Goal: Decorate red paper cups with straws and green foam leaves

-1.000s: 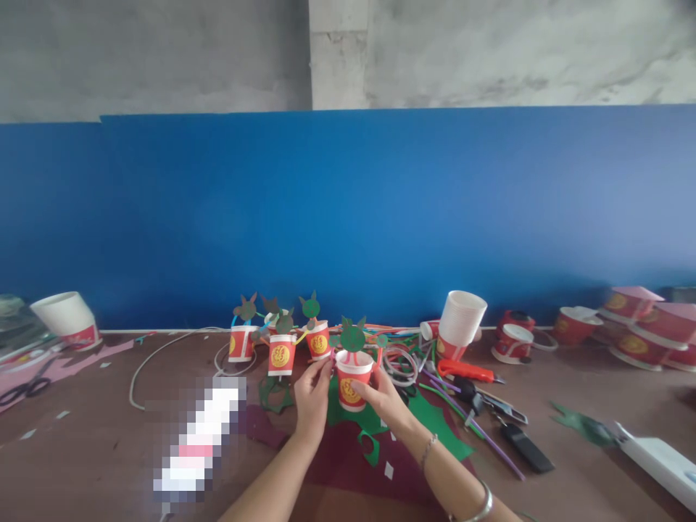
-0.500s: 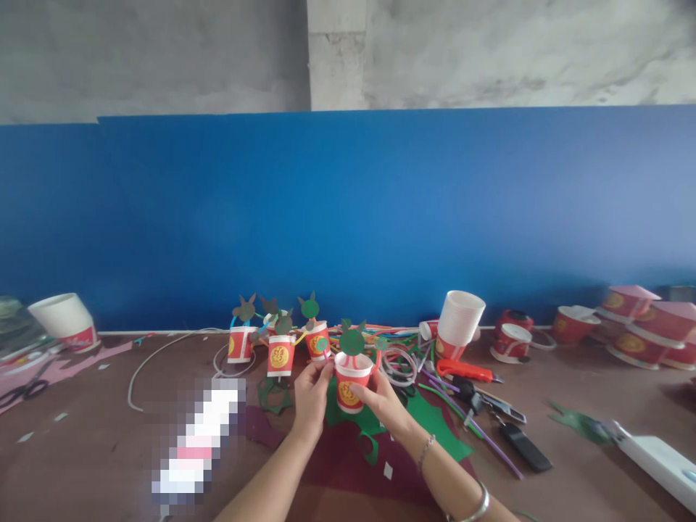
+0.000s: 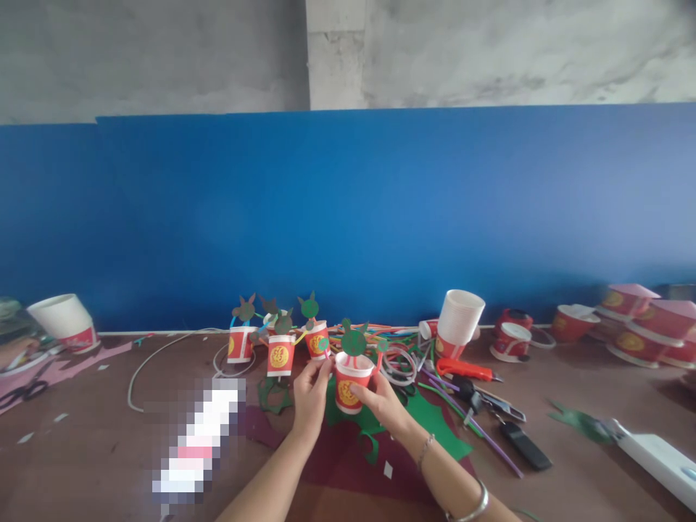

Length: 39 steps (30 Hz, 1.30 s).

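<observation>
Tabletop [image 3: 109, 449]: held cup [image 3: 352, 375] (emblem [image 3: 346, 394] illegible).

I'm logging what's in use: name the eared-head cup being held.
The frontmost green-headed cup, in the right hand; the other eared-head cups sit farther back, unheld.

Light is soft and muted — the blue panel [image 3: 348, 217] paler rightward — edges blurred.
</observation>
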### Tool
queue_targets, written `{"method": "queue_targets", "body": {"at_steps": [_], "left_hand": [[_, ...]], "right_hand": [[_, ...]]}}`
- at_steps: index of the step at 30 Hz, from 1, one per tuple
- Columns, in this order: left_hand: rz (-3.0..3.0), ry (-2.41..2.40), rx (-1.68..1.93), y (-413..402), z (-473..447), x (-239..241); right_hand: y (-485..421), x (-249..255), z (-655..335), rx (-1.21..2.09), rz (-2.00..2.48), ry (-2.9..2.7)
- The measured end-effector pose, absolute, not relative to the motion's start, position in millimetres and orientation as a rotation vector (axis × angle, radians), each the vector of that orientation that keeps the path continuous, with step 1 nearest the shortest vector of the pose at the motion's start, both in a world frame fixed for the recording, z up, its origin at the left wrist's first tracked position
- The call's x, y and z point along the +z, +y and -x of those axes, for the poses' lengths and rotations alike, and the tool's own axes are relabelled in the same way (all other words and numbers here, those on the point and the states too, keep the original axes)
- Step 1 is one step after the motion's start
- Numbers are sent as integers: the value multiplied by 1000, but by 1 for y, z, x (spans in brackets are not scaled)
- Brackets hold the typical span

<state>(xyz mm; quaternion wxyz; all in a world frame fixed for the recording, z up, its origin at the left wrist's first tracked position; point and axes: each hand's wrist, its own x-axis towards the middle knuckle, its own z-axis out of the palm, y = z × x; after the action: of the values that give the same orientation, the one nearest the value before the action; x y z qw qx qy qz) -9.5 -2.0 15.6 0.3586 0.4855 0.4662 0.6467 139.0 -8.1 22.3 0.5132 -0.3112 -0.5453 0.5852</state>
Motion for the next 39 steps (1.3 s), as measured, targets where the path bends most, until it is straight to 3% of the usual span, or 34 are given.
{"method": "queue_targets", "body": {"at_steps": [39], "left_hand": [[-1397,1205,1714,-2,12,19]], "right_hand": [[-10,18,-137,1434,699,-1474]]}}
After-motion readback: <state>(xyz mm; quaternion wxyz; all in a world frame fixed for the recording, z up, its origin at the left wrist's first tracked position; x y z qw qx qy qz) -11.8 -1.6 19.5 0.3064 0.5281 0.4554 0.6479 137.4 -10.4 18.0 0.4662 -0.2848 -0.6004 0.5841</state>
